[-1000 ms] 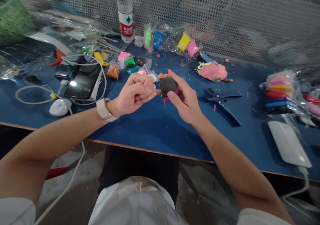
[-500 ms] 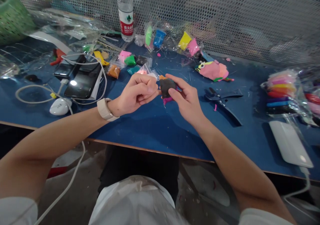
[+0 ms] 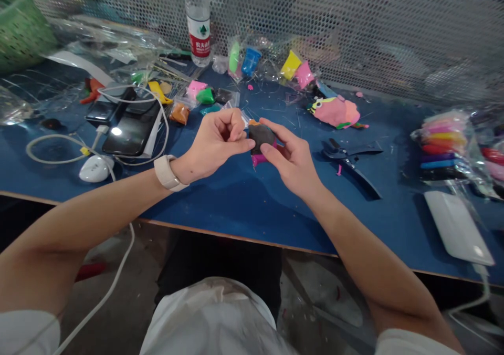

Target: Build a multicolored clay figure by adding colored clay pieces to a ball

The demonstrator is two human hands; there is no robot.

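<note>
Above the blue table, my right hand grips a small modelling-clay figure between thumb and fingers. Its facing side is dark grey to black, with orange at the top and magenta below. My left hand wears a pale wristband. Its fingers are curled, and its thumb tip presses on the figure's left edge; the contact behind the figure is hidden. A pink clay fish with a white eye lies on the table beyond my right hand. Dark-handled pliers rest to the right of it.
Bagged coloured clay lies behind my hands, with a water bottle against the mesh panel. Phones, a white cable and a white charger sit left. More clay packs and a white power bank lie right.
My left thumb has stretched out onto the dark face of the clay figure, while the left fingers have curled up and back. The figure has shifted slightly left in my right hand.
</note>
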